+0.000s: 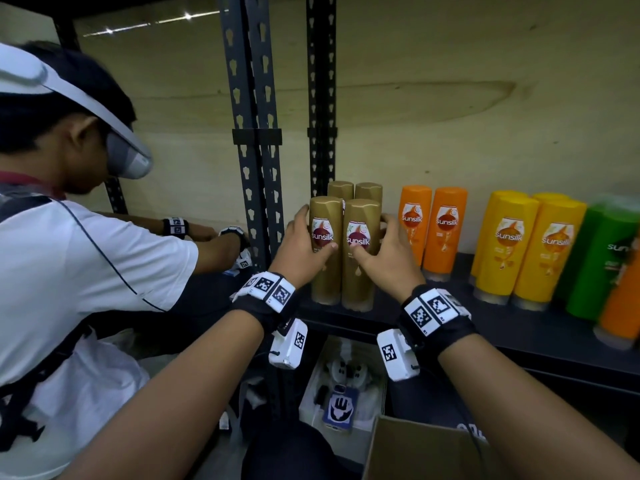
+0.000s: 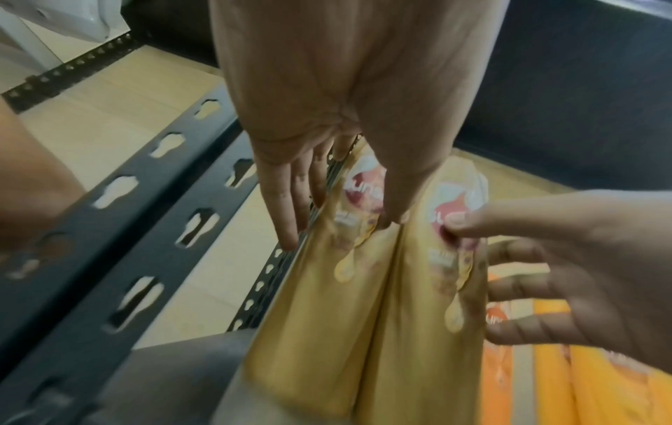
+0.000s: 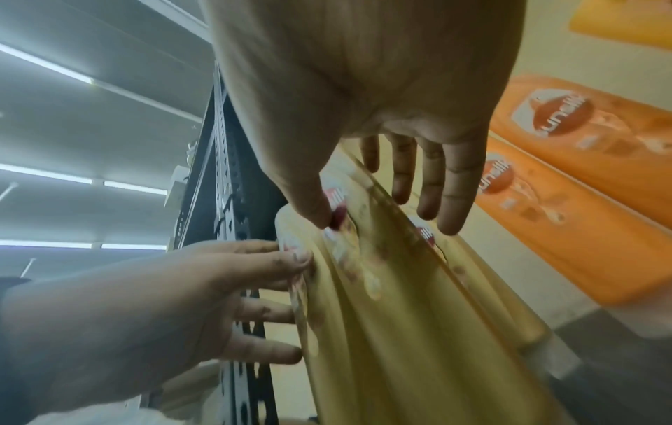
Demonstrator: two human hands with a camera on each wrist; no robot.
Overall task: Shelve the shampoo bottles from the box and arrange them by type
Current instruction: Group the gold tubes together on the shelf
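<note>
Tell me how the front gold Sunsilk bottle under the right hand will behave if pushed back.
The gold bottle is tall on a narrow cap, so a high push may tip it. Its glossy plastic looks stiff and likely slippery on the dark shelf. The right hand should probably push low.

To my left another person (image 1: 79, 258) in a white shirt leans toward the neighbouring rack, wearing a white headset (image 1: 69, 109) and dark wrist bands with black-and-white marker tags. Between us stand 2 dark slotted metal uprights (image 1: 249, 133), with a 3rd (image 1: 321, 98) just behind. A pale wooden back panel (image 1: 450, 98) closes off the rack. Below my arms, a white tray (image 1: 343, 386) lies on the floor holding small white gadgets and a phone (image 1: 341, 407) with a blue case lying flat.
</note>
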